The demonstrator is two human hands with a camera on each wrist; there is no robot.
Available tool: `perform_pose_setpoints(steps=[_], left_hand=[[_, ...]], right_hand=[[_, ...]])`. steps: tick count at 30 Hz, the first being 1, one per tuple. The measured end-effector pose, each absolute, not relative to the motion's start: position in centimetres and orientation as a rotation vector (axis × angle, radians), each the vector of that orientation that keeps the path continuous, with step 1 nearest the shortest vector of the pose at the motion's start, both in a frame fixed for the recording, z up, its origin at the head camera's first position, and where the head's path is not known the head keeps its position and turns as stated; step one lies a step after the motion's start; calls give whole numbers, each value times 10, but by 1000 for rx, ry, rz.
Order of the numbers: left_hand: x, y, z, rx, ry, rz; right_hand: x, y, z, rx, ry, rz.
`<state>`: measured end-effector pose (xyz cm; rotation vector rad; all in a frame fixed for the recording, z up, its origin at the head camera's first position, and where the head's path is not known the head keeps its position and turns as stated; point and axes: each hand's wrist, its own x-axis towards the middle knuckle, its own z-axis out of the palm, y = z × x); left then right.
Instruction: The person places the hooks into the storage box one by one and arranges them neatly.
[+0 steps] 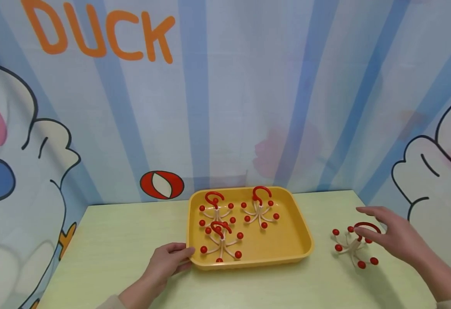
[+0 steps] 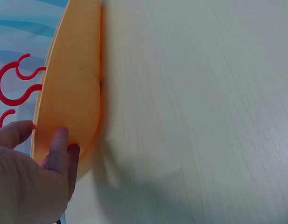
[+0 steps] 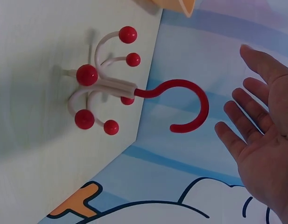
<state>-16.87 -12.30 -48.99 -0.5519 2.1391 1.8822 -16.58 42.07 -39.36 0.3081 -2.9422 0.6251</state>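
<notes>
My left hand (image 1: 168, 262) holds the yellow tray (image 1: 252, 265) at its near left corner. In the left wrist view its thumb lies at the rim and its fingers press the outer wall (image 2: 73, 88). Three white multi-arm hook hangers with red ball tips and red hooks stand in the tray: one at back left (image 1: 216, 213), one at near left (image 1: 222, 244), one at back centre (image 1: 259, 209). A fourth such hanger (image 1: 352, 248) stands on the table right of the tray. Above its red hook (image 3: 200, 105) hovers my right hand (image 1: 401, 236), fingers spread, apart from the hook in the right wrist view.
The pale green tabletop (image 1: 121, 240) runs back to a blue striped curtain (image 1: 233, 107) with cartoon figures and orange lettering. The tray's rim stands close to that curtain at the back. More tabletop lies between the tray and the fourth hanger.
</notes>
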Motion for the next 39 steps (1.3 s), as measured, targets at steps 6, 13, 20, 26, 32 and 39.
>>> perform_pose_setpoints(steps=[6,13,20,26,32,39], left_hand=[[-168,-124,-492,-559,2104,1937],[-168,-122,-492,-586,2096,1934],[-168,-121,-494,-616,2086,1950],[-168,-120,-498,-635,2083,1976],[-168,-120,-499,-643,2086,1988],[-167,-120,-499,-646,2088,1987]], right_hand=[[-166,431,-399,245,-2969,593],[-165,441,-406,184,-2974,597],[-165,445,-416,130,-2938,609],[-164,448,-422,87,-2881,686],[-164,449,-425,68,-2856,710],[-167,450,-425,61,-2883,694]])
